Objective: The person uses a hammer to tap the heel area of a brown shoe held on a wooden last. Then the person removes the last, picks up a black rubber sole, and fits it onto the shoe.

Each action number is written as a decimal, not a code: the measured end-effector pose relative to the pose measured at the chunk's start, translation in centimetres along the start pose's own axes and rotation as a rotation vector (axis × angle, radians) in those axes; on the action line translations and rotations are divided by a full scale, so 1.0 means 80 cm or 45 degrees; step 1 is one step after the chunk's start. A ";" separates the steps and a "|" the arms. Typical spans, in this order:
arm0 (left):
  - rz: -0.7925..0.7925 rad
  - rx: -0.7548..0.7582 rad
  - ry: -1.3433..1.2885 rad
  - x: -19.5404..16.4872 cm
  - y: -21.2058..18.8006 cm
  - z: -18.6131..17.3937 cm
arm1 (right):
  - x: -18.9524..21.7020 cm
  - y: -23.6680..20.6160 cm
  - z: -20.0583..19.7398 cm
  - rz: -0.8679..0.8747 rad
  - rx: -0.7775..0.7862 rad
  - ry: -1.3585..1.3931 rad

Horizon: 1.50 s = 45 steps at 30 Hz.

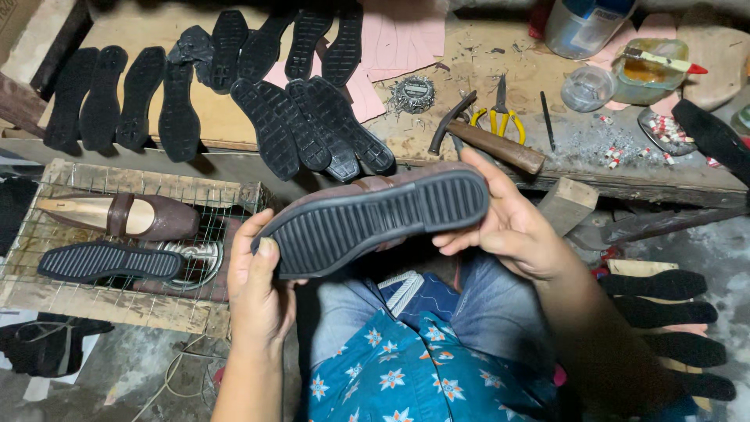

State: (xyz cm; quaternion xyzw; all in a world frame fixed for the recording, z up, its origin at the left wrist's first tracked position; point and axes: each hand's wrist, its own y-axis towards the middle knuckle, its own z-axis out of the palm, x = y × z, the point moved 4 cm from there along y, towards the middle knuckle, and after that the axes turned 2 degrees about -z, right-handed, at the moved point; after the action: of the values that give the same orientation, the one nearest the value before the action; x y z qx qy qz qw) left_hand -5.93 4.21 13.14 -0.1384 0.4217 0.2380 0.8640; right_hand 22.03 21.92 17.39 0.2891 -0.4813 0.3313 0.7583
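Item held: brown leather shoe with black ribbed rubber sole [375, 219], turned sole-up above the person's lap, heel end to the right, toe end to the left. Left hand [262, 285]: clasped on the toe end, thumb lying across the sole, fingers curled under the edge. Right hand [508, 227]: gripping the heel end from beneath and behind, fingers wrapped along the rim. Left of the hands: wire-mesh wooden crate [117, 234] bearing a second brown shoe on a pale wooden last [117, 215], a loose black ribbed sole [109, 262] and a round metal tin [199, 258]. Behind, on the worn wooden workbench [461, 86]: rows of loose black rubber soles [305, 125]; wooden-handled hammer [484, 141], just beyond the right fingertips; yellow-handled pliers [500, 113]; coil of small nails [412, 94]; clear glass jar of amber glue with brush [648, 70]. Right of the lap: stack of further black soles [664, 312] on the floor.
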 end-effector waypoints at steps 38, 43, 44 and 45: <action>-0.258 -0.169 0.091 0.008 -0.008 -0.011 | -0.081 -0.012 -0.046 0.427 -0.409 -0.456; -0.046 -0.120 -0.084 0.001 -0.007 -0.014 | -0.102 -0.024 -0.033 0.422 -0.196 -0.244; -0.005 -0.111 -0.186 -0.003 -0.006 -0.013 | -0.106 -0.026 -0.027 0.419 -0.126 -0.176; 0.035 -0.093 -0.289 -0.006 -0.003 -0.011 | -0.115 -0.028 -0.019 0.527 -0.070 0.051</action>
State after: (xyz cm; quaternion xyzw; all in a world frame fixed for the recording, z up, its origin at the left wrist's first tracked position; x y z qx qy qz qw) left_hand -6.63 3.47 13.04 -0.1363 0.3142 0.2793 0.8970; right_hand 21.70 19.62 8.09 0.1565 -0.5242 0.4723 0.6911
